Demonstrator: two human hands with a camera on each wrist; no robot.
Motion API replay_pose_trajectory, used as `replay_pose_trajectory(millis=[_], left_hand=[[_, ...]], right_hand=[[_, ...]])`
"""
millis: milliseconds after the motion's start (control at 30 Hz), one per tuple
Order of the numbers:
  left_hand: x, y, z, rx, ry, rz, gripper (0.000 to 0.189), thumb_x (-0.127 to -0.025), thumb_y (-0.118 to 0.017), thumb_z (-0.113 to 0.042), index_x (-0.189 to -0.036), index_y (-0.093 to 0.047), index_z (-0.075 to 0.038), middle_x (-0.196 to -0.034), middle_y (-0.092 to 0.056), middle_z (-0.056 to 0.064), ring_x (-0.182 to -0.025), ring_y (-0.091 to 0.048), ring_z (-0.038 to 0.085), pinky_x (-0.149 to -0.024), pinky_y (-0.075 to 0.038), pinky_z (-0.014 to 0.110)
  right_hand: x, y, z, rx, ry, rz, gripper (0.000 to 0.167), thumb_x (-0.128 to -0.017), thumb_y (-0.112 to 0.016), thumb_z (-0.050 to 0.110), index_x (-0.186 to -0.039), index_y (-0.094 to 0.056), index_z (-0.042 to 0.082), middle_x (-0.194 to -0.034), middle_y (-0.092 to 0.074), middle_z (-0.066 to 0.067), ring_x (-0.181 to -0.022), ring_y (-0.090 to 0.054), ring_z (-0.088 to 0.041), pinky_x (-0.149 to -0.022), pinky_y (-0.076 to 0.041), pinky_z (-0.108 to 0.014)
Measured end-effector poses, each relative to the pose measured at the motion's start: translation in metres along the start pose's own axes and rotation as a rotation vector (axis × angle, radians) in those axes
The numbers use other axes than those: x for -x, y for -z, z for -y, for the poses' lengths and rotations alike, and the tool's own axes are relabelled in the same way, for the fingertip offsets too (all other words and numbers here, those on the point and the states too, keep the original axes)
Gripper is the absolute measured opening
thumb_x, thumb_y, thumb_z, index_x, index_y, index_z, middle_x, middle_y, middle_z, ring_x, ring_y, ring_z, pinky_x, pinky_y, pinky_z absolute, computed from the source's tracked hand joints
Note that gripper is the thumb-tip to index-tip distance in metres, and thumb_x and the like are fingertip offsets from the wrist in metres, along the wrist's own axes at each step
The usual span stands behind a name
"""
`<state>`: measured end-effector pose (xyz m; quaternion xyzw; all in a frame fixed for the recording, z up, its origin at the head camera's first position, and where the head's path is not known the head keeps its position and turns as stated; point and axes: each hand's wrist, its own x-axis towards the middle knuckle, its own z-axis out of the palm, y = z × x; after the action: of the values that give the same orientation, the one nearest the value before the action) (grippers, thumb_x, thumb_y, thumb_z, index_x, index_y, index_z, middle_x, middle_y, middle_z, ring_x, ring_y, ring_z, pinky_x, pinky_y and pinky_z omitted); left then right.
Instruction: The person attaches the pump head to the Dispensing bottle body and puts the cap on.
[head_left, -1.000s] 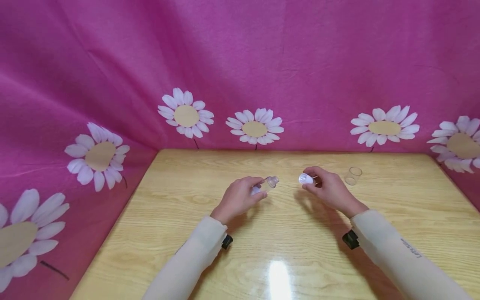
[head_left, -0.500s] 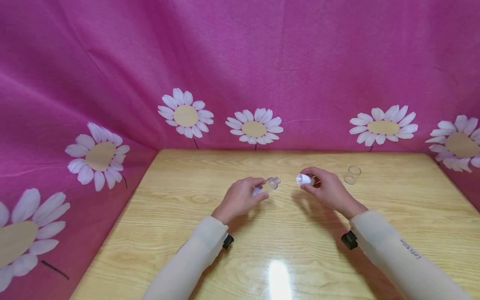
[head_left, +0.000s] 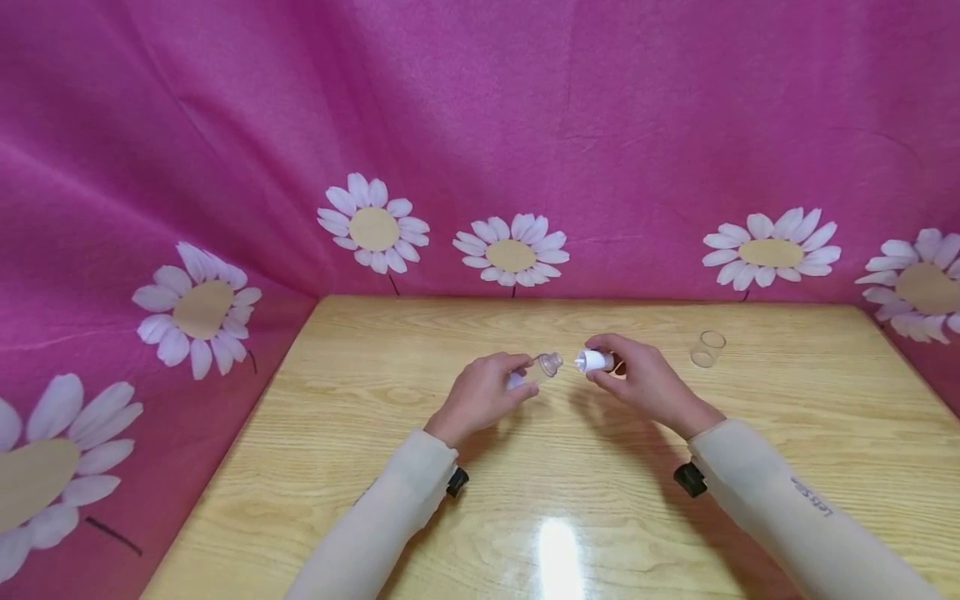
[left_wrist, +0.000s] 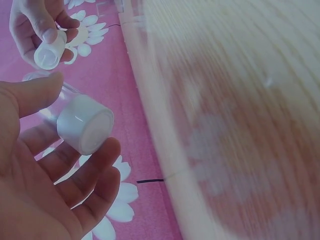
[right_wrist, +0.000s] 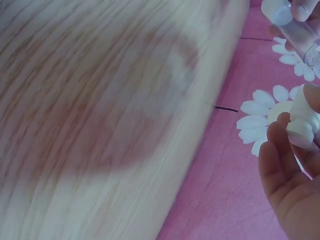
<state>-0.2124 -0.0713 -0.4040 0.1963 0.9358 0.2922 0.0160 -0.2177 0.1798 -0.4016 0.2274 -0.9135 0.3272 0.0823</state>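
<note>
1. Head view: left hand (head_left: 483,392) pinches a clear bottle (head_left: 548,367), right hand (head_left: 652,382) a white cap (head_left: 592,361), toward the worktop's (head_left: 435,325) far edge; neck (head_left: 557,359) faces cap's opening, near but apart.
2. Left wrist: bottle's white base (left_wrist: 86,125) points away from cap.
3. Right wrist: cap partly cropped, perhaps a pump top.

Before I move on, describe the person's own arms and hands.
The left sleeve and right sleeve are long and pale beige. Dark lettering, too small to read surely, marks the right one; a dark mark shows at the left one's edge. A black device shows at each wrist. The left hand and right hand wear no gloves.
</note>
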Motion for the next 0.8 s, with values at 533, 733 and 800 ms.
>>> replay_pose_trajectory(millis=[533,733,800], left_hand=[[-0.0037,-0.0025,0.0003,-0.053,-0.026,0.004,0.043,-0.092,-0.07,-0.034,-0.132,-0.065,-0.021,-0.125,-0.069,0.001,-0.098,-0.062,0.016,-0.084,-0.051,0.034],[-0.0057,-0.0031,0.001,-0.073,-0.027,-0.002,0.042,-0.091,-0.071,-0.033,-0.131,-0.066,-0.02,-0.123,-0.07,0.001,-0.093,-0.06,0.015,-0.079,-0.05,0.032],[-0.006,-0.0033,0.0008,-0.074,-0.028,-0.002,0.042,-0.091,-0.072,-0.033,-0.13,-0.066,-0.019,-0.121,-0.07,0.001,-0.091,-0.06,0.015,-0.078,-0.049,0.031]], right_hand=[[-0.0002,-0.0021,0.0084,0.055,0.096,-0.063,0.03,-0.087,-0.075,0.008,-0.116,-0.068,0.004,-0.097,-0.068,-0.007,-0.078,-0.053,-0.015,-0.067,-0.043,-0.023],[-0.0001,-0.0017,0.0086,0.054,0.085,-0.062,0.031,-0.087,-0.075,0.007,-0.116,-0.068,0.003,-0.097,-0.067,-0.007,-0.077,-0.052,-0.015,-0.066,-0.043,-0.023],[0.0003,-0.0013,0.0089,0.049,0.082,-0.058,0.031,-0.087,-0.075,0.007,-0.117,-0.068,0.003,-0.096,-0.067,-0.007,-0.077,-0.052,-0.015,-0.066,-0.042,-0.022]])
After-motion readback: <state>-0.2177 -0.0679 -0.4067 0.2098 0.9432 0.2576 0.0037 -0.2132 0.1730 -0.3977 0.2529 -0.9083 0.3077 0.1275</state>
